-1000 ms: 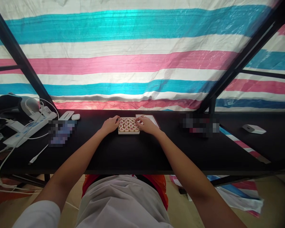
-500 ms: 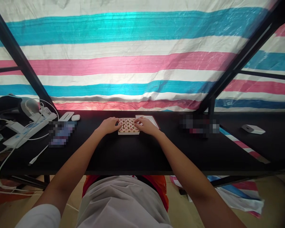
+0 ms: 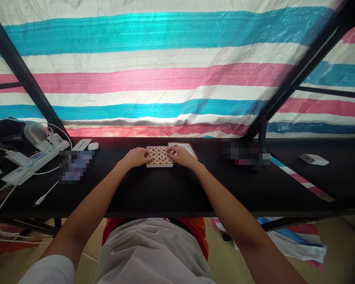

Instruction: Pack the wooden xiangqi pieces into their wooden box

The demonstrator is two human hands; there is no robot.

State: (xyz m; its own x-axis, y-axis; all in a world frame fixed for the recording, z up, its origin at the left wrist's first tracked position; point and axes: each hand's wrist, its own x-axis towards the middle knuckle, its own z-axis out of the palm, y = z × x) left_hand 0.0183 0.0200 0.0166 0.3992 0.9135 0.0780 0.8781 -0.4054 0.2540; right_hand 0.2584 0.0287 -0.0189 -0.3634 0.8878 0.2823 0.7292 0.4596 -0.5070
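Observation:
A shallow pale box [image 3: 159,166] stands on the black desk, filled with rows of round Chinese chess pieces [image 3: 156,156] marked in red characters. At its left side is my left hand [image 3: 136,156], fingers curled against the edge and thumb by the leftmost pieces. From the right, my right hand [image 3: 180,155] grips the box with its fingertips over the pieces along that side, covering some of them. Partly behind my right hand lies a flat white lid-like tray with a reddish-brown rim [image 3: 192,150].
On the black desk [image 3: 165,197], a power strip [image 3: 32,167] with cables, a blurred phone-like object [image 3: 76,167] and a white earbud-like case [image 3: 93,146] lie left. A blurred dark object [image 3: 245,156] and a white charger [image 3: 314,159] sit right. Striped sheeting [image 3: 154,79] hangs behind.
The view has shifted very slightly. Both hands stay at the two sides of the box, and the pieces look the same.

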